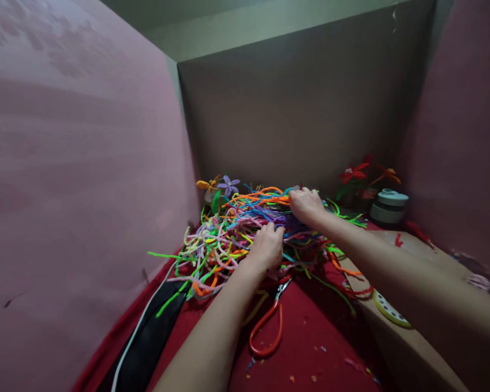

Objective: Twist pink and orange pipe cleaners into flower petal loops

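Observation:
A tangled heap of many-coloured pipe cleaners (pixel 216 247) lies on a red cloth. At its upper right, my right hand (pixel 306 206) is closed around some pipe cleaners, orange and blue ones showing beside the fingers. Lower and nearer to me, my left hand (pixel 267 246) has its fingers curled into the heap, touching pink and purple strands; its fingertips are partly hidden among them. Red-handled scissors (pixel 266 333) lie just below my left hand, their blades pointing towards the heap.
Pipe-cleaner flowers stand at the back: a purple one (pixel 228 185) left, a red one (pixel 353 173) right. Beside the latter is a lidded container (pixel 389 208). Cardboard (pixel 416 340) bears a yellow-rimmed dotted disc (pixel 386 309). A white cable (pixel 136 326) runs along the left; pink walls flank both sides.

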Motion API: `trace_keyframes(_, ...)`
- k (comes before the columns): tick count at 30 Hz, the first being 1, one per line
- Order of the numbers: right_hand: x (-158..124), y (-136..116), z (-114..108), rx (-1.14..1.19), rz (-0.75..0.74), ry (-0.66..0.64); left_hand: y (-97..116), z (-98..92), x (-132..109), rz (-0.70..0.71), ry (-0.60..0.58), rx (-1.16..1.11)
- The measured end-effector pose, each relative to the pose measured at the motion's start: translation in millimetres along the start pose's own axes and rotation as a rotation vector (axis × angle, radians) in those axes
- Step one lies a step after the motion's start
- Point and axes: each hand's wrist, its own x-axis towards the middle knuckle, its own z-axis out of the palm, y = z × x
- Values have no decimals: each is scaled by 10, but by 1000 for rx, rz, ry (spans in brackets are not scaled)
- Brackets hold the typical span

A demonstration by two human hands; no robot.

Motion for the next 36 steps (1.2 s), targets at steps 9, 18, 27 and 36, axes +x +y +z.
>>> trace_keyframes(9,168,61,-395,151,0,-114,25,-44,11,-24,-23,-58)
trace_keyframes(18,242,-16,61,-7,95,-203,104,-54,-23,-23,-10,-53)
trace_keyframes(27,191,13,-100,-104,-88,-195,120,-172,-1,-97,189,-80)
trace_keyframes(36,-65,-55,-591,-133,-329,-300,-115,-342,425,-94,211,-97)
